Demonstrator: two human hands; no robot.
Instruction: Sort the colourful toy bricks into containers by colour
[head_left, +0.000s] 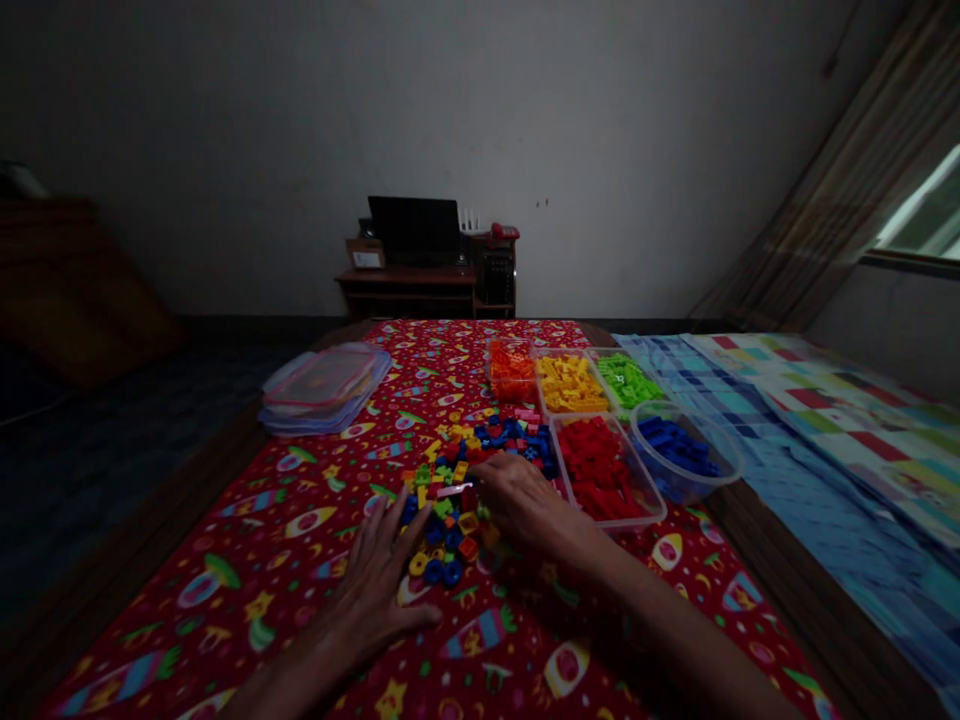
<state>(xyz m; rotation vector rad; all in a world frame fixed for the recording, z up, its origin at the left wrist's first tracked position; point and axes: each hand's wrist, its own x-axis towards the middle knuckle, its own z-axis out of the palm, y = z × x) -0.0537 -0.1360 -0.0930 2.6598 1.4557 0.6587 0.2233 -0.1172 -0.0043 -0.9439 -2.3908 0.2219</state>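
Note:
A loose pile of small plastic toy bricks (pixel 444 508) in blue, yellow, green, red and pink lies on the red patterned tablecloth (pixel 300 590). My left hand (pixel 379 570) rests at the pile's left edge, fingers spread and thumb apart, holding nothing. Over the pile's right side reaches my right hand (pixel 517 495), its fingers curled down among the bricks. What its fingertips pinch is hidden. Just right of that hand stands a clear box of red bricks (pixel 600 470).
Behind it are boxes of orange bricks (pixel 512 370), yellow bricks (pixel 570 383) and green bricks (pixel 627 380). A round tub (pixel 686 490) contains blue bricks. Stacked lids (pixel 322 390) lie at left. A bed (pixel 810 480) adjoins the table's right; a desk with a monitor (pixel 415 230) stands beyond.

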